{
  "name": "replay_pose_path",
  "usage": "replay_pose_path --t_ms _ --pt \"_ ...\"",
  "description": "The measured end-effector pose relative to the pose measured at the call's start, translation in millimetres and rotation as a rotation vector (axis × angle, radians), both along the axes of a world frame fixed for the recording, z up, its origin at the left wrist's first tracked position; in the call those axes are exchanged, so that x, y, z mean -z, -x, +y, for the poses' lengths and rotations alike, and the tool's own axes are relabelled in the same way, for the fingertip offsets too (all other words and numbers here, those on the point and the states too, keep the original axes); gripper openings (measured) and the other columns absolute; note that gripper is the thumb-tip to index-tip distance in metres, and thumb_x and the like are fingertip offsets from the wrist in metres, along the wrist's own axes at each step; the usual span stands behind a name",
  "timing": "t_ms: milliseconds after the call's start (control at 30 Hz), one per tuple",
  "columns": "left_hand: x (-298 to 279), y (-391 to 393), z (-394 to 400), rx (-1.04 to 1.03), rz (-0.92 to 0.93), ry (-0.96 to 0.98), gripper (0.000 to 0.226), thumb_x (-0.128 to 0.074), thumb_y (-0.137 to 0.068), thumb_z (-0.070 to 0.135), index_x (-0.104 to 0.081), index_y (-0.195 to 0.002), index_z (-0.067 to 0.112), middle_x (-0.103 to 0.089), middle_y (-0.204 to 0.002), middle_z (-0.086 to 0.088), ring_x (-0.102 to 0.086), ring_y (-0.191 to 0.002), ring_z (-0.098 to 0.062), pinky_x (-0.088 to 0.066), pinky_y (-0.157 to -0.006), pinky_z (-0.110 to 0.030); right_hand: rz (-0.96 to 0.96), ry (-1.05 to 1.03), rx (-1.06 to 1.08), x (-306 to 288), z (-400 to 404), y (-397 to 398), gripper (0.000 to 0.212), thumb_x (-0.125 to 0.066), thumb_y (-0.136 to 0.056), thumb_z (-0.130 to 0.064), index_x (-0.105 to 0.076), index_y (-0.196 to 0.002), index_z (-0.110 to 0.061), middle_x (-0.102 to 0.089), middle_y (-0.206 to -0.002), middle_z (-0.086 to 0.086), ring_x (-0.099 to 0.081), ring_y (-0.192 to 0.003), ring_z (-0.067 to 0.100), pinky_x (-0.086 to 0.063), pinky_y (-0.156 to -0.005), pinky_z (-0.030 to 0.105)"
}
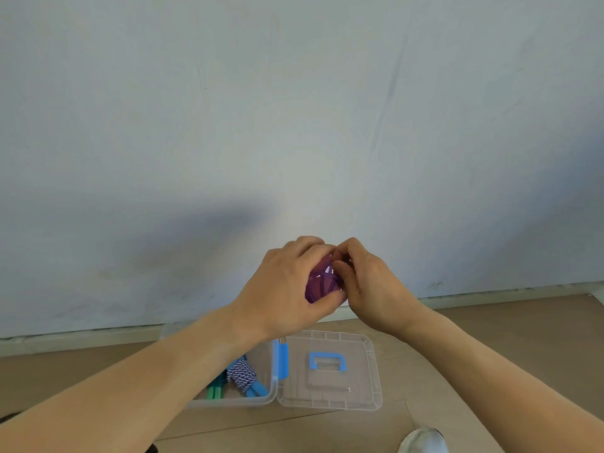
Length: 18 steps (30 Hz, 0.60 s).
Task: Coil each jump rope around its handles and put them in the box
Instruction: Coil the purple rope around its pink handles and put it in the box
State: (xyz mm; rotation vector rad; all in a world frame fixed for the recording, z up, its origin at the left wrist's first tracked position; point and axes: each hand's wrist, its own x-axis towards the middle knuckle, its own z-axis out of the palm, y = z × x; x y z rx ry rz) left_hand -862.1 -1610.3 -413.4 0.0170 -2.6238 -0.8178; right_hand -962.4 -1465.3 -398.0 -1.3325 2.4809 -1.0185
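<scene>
A purple jump rope (pixel 322 282) is bundled between my two hands, raised above the floor in front of the wall. My left hand (pixel 287 286) grips the bundle, fingers curled over it. My right hand (pixel 366 282) pinches the rope at the bundle's top right. Most of the rope is hidden by my fingers. Below, a clear plastic box (pixel 268 398) stands on the floor. Inside it lie a blue-and-white patterned rope (pixel 243 374) with blue handles and a green-handled rope (pixel 215 390), partly hidden by my left forearm.
The box's clear lid (pixel 330 367), with a blue carry handle and blue hinge clips, lies open flat to the right of the box. A white shoe tip (pixel 423 441) shows at the bottom right. Wooden floor meets a pale wall along a skirting board.
</scene>
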Motion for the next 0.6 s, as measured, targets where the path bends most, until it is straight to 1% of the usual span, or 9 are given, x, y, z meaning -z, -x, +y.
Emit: replay_pose_path --t_ms 67,100,200,267,333,400,500,567,600 --pt "0 2 2 0.020 0.000 -0.004 0.049 -0.056 -0.091 0.057 -0.051 -0.133 0.031 -0.051 -0.127 0.015 -0.054 -0.106 -0.004 -0.051 -0.091 -0.034 -0.127 0.059 0.027 -3 0 -3 0.011 -0.040 -0.104 -0.017 -0.050 -0.099 -0.017 -0.062 -0.080 -0.006 -0.060 -0.069 0.006 -0.048 -0.059 0.021" --pt "0 3 2 0.032 0.004 -0.040 0.043 -0.053 -0.094 0.053 -0.054 -0.130 0.029 -0.054 -0.123 0.015 -0.056 -0.103 -0.005 -0.052 -0.089 -0.032 -0.150 0.085 0.038 -5 0 -4 0.011 -0.040 -0.104 -0.016 -0.051 -0.099 -0.016 -0.062 -0.080 -0.006 -0.060 -0.068 0.003 -0.047 -0.059 0.019" --pt "-7 3 5 0.107 -0.008 -0.268 0.022 -0.055 -0.098 0.036 -0.064 -0.114 0.024 -0.065 -0.102 0.011 -0.064 -0.090 -0.008 -0.053 -0.078 -0.025 -0.124 0.143 0.008 -14 1 -4 0.012 -0.043 -0.103 -0.013 -0.053 -0.097 -0.014 -0.062 -0.077 -0.006 -0.059 -0.067 0.004 -0.044 -0.059 0.014" --pt "-12 1 8 0.126 -0.110 -0.430 0.012 -0.057 -0.096 0.027 -0.067 -0.096 0.021 -0.069 -0.082 0.007 -0.065 -0.073 -0.005 -0.053 -0.068 -0.024 -0.064 0.143 -0.057 -19 3 -6 0.012 -0.045 -0.102 -0.011 -0.054 -0.094 -0.013 -0.061 -0.074 -0.006 -0.057 -0.065 0.008 -0.042 -0.057 0.014" --pt "-13 1 9 0.137 -0.202 -0.453 0.020 -0.055 -0.097 0.027 -0.066 -0.085 0.015 -0.067 -0.072 -0.001 -0.059 -0.062 -0.009 -0.051 -0.063 -0.031 0.034 0.126 -0.102 -21 2 -9 0.012 -0.045 -0.101 -0.010 -0.053 -0.093 -0.014 -0.060 -0.077 -0.005 -0.056 -0.067 0.011 -0.043 -0.058 0.016" --pt "-16 3 6 0.168 -0.260 -0.461 0.027 -0.053 -0.098 0.030 -0.065 -0.083 0.011 -0.065 -0.070 -0.006 -0.056 -0.061 -0.013 -0.049 -0.063 -0.033 0.076 0.151 -0.094 -22 2 -11 0.012 -0.045 -0.101 -0.010 -0.052 -0.092 -0.014 -0.059 -0.079 -0.004 -0.055 -0.068 0.011 -0.042 -0.058 0.013" --pt "-21 4 5 0.197 -0.357 -0.466 0.039 -0.047 -0.100 0.037 -0.063 -0.077 0.010 -0.057 -0.060 0.004 -0.050 -0.057 -0.009 -0.044 -0.062 -0.028 0.035 0.166 -0.032 -19 4 -8 0.012 -0.046 -0.101 -0.011 -0.052 -0.092 -0.015 -0.059 -0.079 -0.007 -0.055 -0.069 0.009 -0.040 -0.058 0.011" --pt "-19 3 6 0.202 -0.458 -0.546 0.052 -0.038 -0.102 0.047 -0.054 -0.068 0.011 -0.051 -0.058 0.007 -0.045 -0.057 -0.011 -0.042 -0.067 -0.029 0.031 0.134 -0.009 -16 4 -5 0.011 -0.048 -0.101 -0.012 -0.053 -0.092 -0.017 -0.060 -0.080 -0.009 -0.055 -0.070 0.008 -0.041 -0.059 0.012" --pt "-17 2 6 0.202 -0.500 -0.605 0.058 -0.030 -0.102 0.053 -0.051 -0.068 0.011 -0.048 -0.058 0.005 -0.044 -0.059 -0.013 -0.042 -0.070 -0.029 0.037 0.116 -0.005 -14 4 -4 0.011 -0.048 -0.101 -0.012 -0.054 -0.092 -0.017 -0.060 -0.080 -0.009 -0.056 -0.071 0.007 -0.041 -0.060 0.013"
